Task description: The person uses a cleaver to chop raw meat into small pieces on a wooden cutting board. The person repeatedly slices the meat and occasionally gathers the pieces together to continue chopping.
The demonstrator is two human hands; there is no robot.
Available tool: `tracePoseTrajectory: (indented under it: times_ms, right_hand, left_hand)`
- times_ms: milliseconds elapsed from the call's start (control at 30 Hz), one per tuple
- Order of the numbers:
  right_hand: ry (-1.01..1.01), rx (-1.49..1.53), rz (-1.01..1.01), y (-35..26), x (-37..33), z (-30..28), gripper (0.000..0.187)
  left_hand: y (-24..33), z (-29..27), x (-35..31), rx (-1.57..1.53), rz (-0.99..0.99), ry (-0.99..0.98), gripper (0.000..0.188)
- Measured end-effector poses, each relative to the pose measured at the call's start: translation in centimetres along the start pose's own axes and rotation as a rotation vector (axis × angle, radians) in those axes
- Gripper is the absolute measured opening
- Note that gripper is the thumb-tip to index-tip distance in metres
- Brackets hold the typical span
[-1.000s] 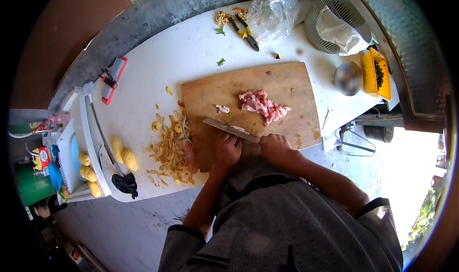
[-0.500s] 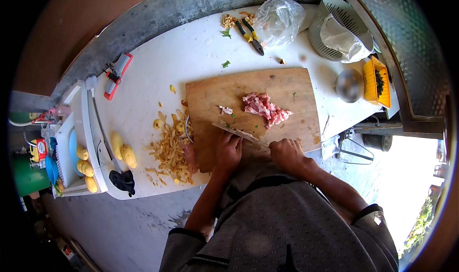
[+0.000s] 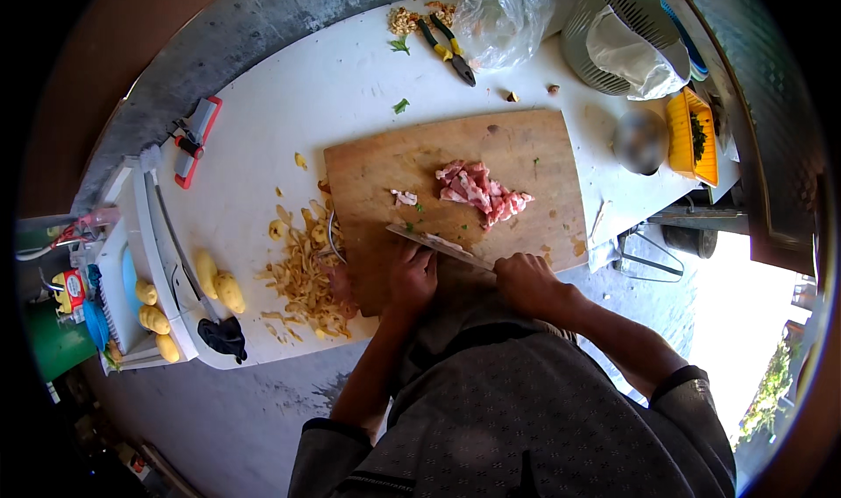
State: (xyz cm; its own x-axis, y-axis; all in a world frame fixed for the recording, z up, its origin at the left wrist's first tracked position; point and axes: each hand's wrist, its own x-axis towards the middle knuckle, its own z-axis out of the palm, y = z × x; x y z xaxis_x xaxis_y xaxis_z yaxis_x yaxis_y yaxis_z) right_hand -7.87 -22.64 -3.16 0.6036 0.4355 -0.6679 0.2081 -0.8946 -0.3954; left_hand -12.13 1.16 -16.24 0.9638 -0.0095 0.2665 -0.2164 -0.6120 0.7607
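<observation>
My right hand [image 3: 529, 277] is wrapped round the handle of a kitchen knife [image 3: 441, 244]. Its blade points left over the near part of a wooden cutting board [image 3: 377, 178]. Close against the near side of the blade, the fingers of my left hand [image 3: 413, 277] are curled down; whatever they hold is hidden. A pile of raw meat pieces [image 3: 480, 193] lies beyond the knife, toward the right of the board. A small heap of pale, fatty meat bits [image 3: 404, 197] sits apart from it, to the left. Green leaf scraps dot the wood.
Peelings [image 3: 307, 275] are heaped left of the board, and potatoes [image 3: 219, 281] lie farther left. Pliers [image 3: 451, 51], a plastic bag [image 3: 504, 21] and a grey basket [image 3: 613, 38] stand at the back. A metal bowl [image 3: 639, 141] and a yellow basket [image 3: 694, 139] are at right.
The whole view has shifted slightly, so the board and table things appear farther left and up. Both hands and the knife keep nearly the same pose; the meat pile looks unchanged.
</observation>
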Motion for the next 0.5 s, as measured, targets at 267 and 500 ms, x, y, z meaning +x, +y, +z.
tracePoseTrajectory:
  times_ms: [267, 500]
  right_hand:
    - [0.140, -0.028, -0.055, -2.5, 5.9, 2.1, 0.025]
    - [0.089, -0.051, 0.008, -0.6, 1.7, 1.0, 0.025]
  left_hand:
    - [0.5, -0.6, 1.1, -0.044, 0.010, -0.036, 0.018]
    - [0.7, -0.5, 0.9, -0.030, -0.027, 0.008, 0.016]
